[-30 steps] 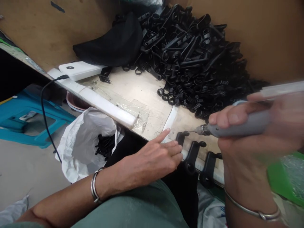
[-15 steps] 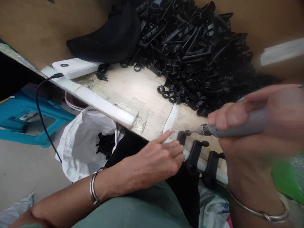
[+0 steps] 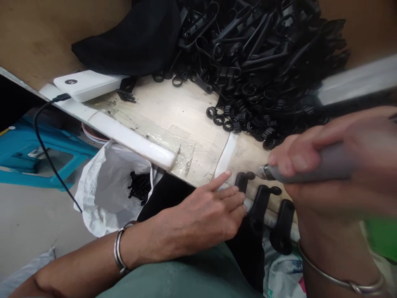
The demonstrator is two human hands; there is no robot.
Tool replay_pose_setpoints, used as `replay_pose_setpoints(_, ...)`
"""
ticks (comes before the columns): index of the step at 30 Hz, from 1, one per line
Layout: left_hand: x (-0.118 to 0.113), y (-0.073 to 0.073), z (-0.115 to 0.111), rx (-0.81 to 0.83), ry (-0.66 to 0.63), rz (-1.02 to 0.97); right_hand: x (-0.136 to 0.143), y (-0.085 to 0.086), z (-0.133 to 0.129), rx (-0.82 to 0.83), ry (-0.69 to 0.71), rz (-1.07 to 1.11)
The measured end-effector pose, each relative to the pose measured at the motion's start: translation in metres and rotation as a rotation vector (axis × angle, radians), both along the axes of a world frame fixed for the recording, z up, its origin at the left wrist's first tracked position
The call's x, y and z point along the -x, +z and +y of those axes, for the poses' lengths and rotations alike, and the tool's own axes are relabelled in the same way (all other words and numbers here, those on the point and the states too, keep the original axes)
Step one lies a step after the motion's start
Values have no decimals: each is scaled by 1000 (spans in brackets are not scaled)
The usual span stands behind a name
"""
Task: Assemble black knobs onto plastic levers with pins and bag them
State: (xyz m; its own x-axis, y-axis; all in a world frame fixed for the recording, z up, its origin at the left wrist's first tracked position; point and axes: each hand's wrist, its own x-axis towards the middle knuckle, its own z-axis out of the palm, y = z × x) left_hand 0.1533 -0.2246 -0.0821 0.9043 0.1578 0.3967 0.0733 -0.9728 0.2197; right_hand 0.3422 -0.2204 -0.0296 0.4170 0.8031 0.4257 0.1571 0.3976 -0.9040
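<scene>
My left hand (image 3: 211, 209) rests at the bench edge, index finger stretched out. Its other fingers are closed over the lower end of a black plastic part (image 3: 242, 181); the thumb is hidden. In my right hand (image 3: 335, 153) is a grey pen-shaped power tool (image 3: 319, 165), gripped around its body and partly blurred. The tool's metal chuck (image 3: 266, 171) points left, with its tip close to the part's knobbed end; whether they touch I cannot tell. A second black part (image 3: 259, 205) and a third black part (image 3: 282, 225) hang over the edge alongside.
A heap of black plastic parts (image 3: 248, 62) covers the back of the bench (image 3: 173, 107). A black cloth-like piece (image 3: 133, 45) lies by a white power bank (image 3: 88, 85) with a cable. Below are a white sack (image 3: 102, 190) containing black pieces and a blue stool (image 3: 58, 165).
The view has shifted slightly, and the third black part shows more fully. My right hand and the tool are a little lower against the heap. My left hand keeps its place on the first part.
</scene>
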Motion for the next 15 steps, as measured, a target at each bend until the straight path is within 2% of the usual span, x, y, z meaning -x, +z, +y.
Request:
replay_pose_setpoints(7,-2,-4,1,-3,-13,-8,-6,-2,6,-1,171,-74)
replay_pose_setpoints(11,-2,-3,2,5,-41,30,-4,1,3,-50,74,-44)
replay_pose_setpoints(15,-3,1,3,26,-57,80,-1,18,-5,-57,80,-63)
